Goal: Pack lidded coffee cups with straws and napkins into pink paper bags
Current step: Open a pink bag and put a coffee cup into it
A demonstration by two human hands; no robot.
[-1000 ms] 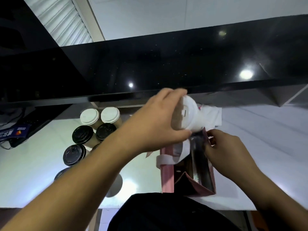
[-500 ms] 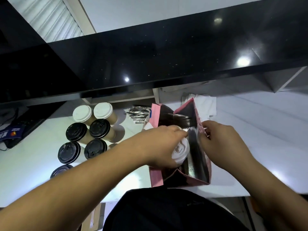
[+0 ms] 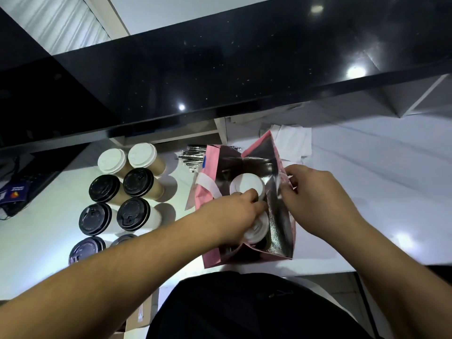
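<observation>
At the front edge of the white counter (image 3: pixel 367 192), the pink paper bag (image 3: pixel 210 192) stands open with two white-lidded coffee cups inside, my left hand (image 3: pixel 234 216) reaching in with fingers curled around the nearer cup (image 3: pixel 259 228) while the farther cup (image 3: pixel 245 184) sits just behind it. My right hand (image 3: pixel 315 199) pinches the bag's right rim, holding it open. Toward the counter's left side stand more lidded cups (image 3: pixel 122 189), black-lidded and white-lidded; wrapped straws (image 3: pixel 192 156) and white napkins (image 3: pixel 293 140) lie behind the bag.

No legible text anywhere; only an unreadable orange-and-white logo on the blue card (image 3: pixel 13 194) at far left.
</observation>
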